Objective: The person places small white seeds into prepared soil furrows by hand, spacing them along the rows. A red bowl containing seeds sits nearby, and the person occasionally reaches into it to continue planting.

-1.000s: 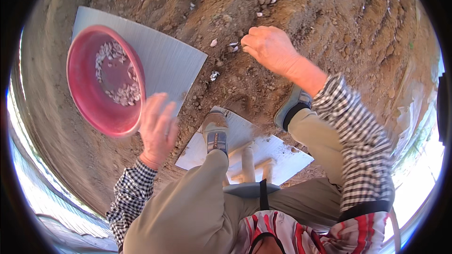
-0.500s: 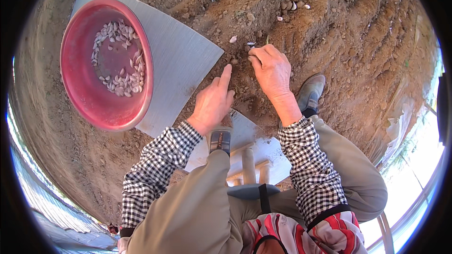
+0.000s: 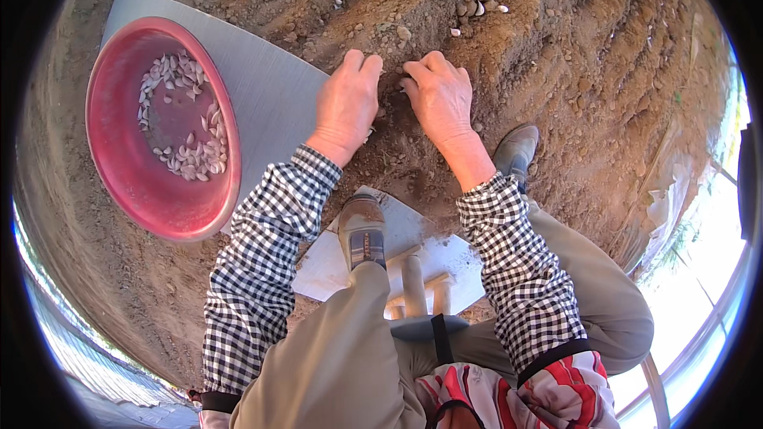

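My left hand (image 3: pixel 348 105) is closed over the soil beside the corner of a grey board, its fingertips curled down and out of sight. Across a narrow strip of dirt, my right hand (image 3: pixel 442 95) pinches thumb against fingers close to the ground. What either hand holds, if anything, is hidden or too small to name. To the left, a red plastic basin (image 3: pixel 102 143) rests on the grey board (image 3: pixel 278 71). Pale garlic cloves (image 3: pixel 199 157) lie in it, in a loose ring around the bottom.
Several more cloves dot the furrowed soil (image 3: pixel 572 95) farther off, with a small group by a clove (image 3: pixel 480 9). My shoes (image 3: pixel 362 226) stand on either side of the work spot. A low wooden stool (image 3: pixel 413 286) sits beneath me, over another pale board (image 3: pixel 318 266).
My left hand has gone forward from a pointing pose, and its fingers are now curled down. My right hand has shifted slightly left and nearer. The cloves near its fingertips are now covered.
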A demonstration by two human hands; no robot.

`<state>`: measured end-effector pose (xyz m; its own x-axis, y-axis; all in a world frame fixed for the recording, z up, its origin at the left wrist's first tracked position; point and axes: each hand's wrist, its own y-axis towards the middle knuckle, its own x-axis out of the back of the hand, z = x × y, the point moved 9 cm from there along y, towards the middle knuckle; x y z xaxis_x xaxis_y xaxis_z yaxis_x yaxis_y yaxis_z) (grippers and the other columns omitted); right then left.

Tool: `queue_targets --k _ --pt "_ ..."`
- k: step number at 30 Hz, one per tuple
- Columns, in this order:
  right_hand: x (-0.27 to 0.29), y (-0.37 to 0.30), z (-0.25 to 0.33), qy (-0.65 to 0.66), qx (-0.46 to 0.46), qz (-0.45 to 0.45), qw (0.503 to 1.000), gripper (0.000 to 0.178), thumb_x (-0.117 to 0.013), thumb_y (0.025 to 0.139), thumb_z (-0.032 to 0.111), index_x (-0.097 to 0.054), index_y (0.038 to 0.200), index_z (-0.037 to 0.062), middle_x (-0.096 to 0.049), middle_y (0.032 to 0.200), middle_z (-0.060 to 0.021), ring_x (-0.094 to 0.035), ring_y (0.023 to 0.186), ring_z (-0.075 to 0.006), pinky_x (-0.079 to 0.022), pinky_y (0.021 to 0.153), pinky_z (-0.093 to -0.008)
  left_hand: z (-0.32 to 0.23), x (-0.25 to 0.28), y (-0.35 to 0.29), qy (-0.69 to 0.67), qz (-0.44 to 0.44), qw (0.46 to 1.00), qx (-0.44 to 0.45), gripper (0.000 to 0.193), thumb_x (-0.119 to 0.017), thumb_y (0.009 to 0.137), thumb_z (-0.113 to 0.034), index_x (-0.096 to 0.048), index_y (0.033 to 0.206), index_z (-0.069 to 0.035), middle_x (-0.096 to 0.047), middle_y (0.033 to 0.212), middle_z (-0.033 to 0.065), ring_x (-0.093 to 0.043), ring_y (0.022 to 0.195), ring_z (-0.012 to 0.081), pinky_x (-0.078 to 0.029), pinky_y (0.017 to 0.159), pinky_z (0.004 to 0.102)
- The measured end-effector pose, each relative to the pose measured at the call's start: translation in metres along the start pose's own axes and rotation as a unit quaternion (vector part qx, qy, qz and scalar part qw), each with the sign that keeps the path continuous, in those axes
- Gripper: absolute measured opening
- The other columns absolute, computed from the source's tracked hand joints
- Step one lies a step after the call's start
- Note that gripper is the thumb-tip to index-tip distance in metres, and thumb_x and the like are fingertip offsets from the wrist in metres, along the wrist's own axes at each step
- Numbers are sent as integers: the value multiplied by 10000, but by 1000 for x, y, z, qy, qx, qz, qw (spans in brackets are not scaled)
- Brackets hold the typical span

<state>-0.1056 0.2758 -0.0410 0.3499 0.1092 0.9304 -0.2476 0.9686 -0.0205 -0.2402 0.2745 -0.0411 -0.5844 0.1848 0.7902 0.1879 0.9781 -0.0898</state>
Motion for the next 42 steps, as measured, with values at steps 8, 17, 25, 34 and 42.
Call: queue_targets --k 8,17,25,34,42 --pt "14 -7 -25 77 -65 11 995 156 -762 816 170 -722 966 165 -612 845 -8 -646 854 -220 -425 755 -394 32 17 -38 -321 2 938 130 100 -618 949 -42 -636 1048 -39 -652 961 3 -620 822 68 -476 615 226" --pt "2 -5 0 -35 -5 17 999 117 -770 813 214 -713 897 154 -602 855 -14 -620 874 -223 -409 748 -403 4 -37 -132 -512 140 796 290 118 -638 903 -51 -623 1017 -23 -630 1087 29 -575 886 56 -496 789 230" --pt "27 -29 10 25 -16 39 999 90 -749 833 207 -684 816 147 -586 779 -16 -617 803 -228 -410 729 -391 -9 -32 -125 -325 182 916 147 136 -656 862 -62 -648 996 -42 -488 1467 239 -676 883 287 -555 820 364" --pt "-18 -21 32 -70 0 104 992 69 -706 783 178 -681 752 122 -652 810 -41 -656 847 -229 -418 757 -407 2 -28 -131 -377 125 898 192 153 -643 880 8 -637 1033 -2 -549 1365 154 -619 819 86 -528 713 247" --pt "30 -16 9 -31 16 -33 999 131 -778 780 207 -700 875 159 -597 838 -5 -594 855 -220 -393 757 -397 16 -20 -141 -415 83 871 249 138 -654 884 -18 -631 1019 1 -615 1187 97 -611 780 96 -516 692 260"
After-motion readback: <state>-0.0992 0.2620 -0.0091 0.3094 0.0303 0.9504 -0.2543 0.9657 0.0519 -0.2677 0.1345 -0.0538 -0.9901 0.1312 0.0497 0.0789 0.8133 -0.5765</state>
